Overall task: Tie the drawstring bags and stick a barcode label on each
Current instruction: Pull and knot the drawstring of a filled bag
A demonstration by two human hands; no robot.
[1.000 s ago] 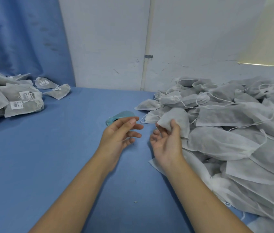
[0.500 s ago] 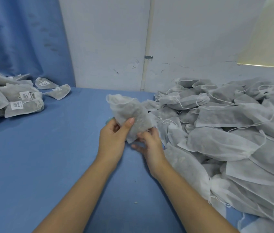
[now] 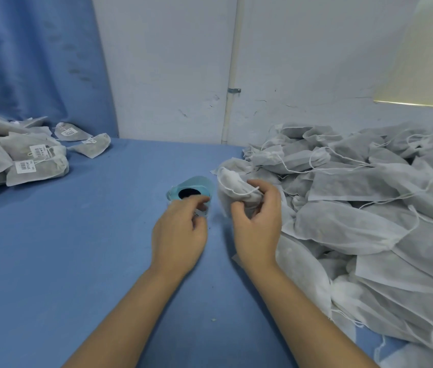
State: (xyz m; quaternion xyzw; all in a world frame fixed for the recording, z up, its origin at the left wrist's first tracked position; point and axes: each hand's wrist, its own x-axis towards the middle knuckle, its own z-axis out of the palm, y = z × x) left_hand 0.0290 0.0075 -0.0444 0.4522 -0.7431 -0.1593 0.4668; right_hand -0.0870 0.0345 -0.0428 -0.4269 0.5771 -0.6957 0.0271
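Note:
My right hand grips a white drawstring bag just left of the big heap, its fingers curled round the fabric. My left hand is at the near side of a light blue label roll, its fingertips pinching a white barcode label at the roll's edge. The roll lies on the blue table between the two piles. Part of the label is hidden under my fingers.
A large heap of white unlabelled drawstring bags covers the right side. A smaller pile of bags with barcode labels lies at the far left. A white wall and a blue curtain close off the back.
Both hands held the bag up half a second ago. Now my left hand has let go and dropped to the label roll, while my right hand has lowered the bag toward the heap.

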